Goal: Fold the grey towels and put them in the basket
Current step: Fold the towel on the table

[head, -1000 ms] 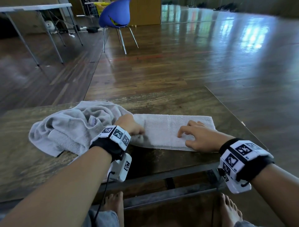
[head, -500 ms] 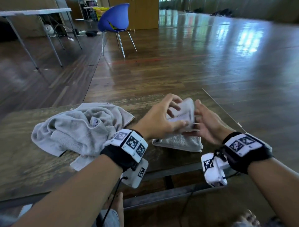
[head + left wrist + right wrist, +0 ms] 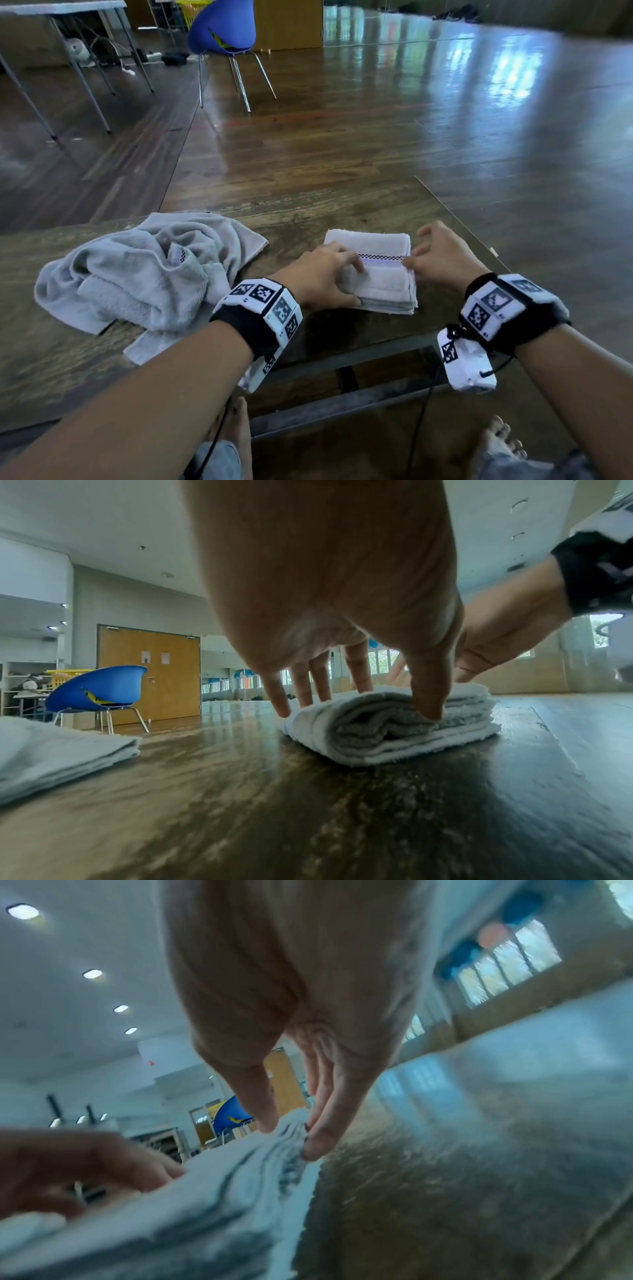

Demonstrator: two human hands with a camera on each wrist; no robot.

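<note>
Item: folded grey towel (image 3: pixel 376 274), a thick many-layered square lying flat on the wooden table (image 3: pixel 308 205), right of centre, near the table's near edge. A checkered woven band crosses its top.

Left hand (image 3: pixel 318 277): lies on the towel's left part. Its fingers (image 3: pixel 356 669) are straight and slightly spread, tips down on the top layer; the thumb (image 3: pixel 428 693) presses into the folded near-left end, so the stack sits under the fingers and beside the thumb.

Right hand (image 3: pixel 442 260): at the towel's right edge. Thumb (image 3: pixel 260 1096) on the top surface, fingertips (image 3: pixel 318 1139) against the layered side edge, pinching the upper layers there; the remaining fingers are loosely extended past the far side.

Item: crumpled grey towel (image 3: pixel 137 274), unfolded heap, left on the table, well apart from the folded one; one corner hangs toward the near edge.

Surroundings: blue chair (image 3: pixel 222 31) on the floor beyond the table; yellow basket (image 3: pixel 65 677) behind that chair, far left.
</note>
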